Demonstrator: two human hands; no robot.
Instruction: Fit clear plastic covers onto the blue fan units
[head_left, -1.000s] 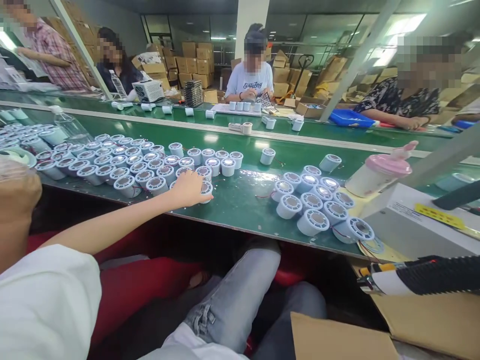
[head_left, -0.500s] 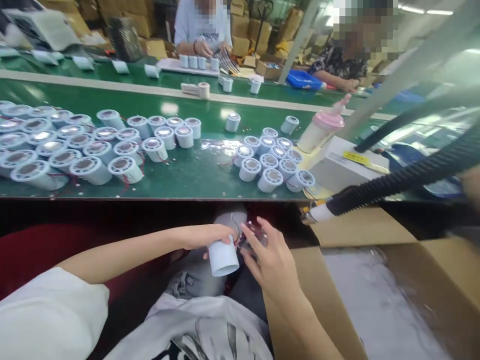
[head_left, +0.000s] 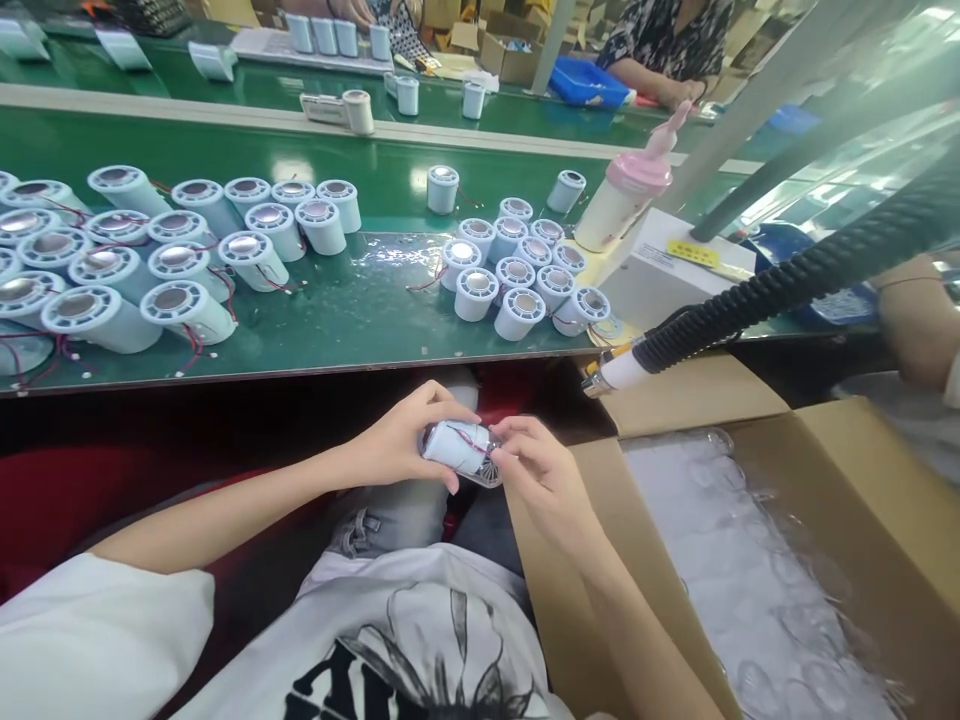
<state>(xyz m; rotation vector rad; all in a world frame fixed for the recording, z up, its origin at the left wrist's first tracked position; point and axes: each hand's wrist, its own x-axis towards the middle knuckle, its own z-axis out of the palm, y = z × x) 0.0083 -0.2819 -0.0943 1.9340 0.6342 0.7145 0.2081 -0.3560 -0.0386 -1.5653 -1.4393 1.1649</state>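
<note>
A light-blue motor-like cylinder (head_left: 454,447) lies tilted on its side over my lap, with thin dark-red wires (head_left: 471,440) running along it. My left hand (head_left: 416,437) is closed round its left end. A clear plastic housing (head_left: 487,477) shows along the cylinder's lower and right side; how far it encloses the cylinder is unclear. My right hand (head_left: 544,477) is at the right end, thumb and fingertips pinched where the wires end. Fingers partly hide that spot.
Many similar cylinders (head_left: 519,312) stand on the green bench (head_left: 360,330). A black hose (head_left: 720,310) with a metal tip hangs at right, above an open cardboard box (head_left: 637,540) of clear plastic parts (head_left: 720,560). A pink-lidded bottle (head_left: 626,195) stands behind; co-workers sit across.
The cylinder has turned from open end down to lying sideways, and the clear housing is now against it. My hands have come together. The view has tilted down.
</note>
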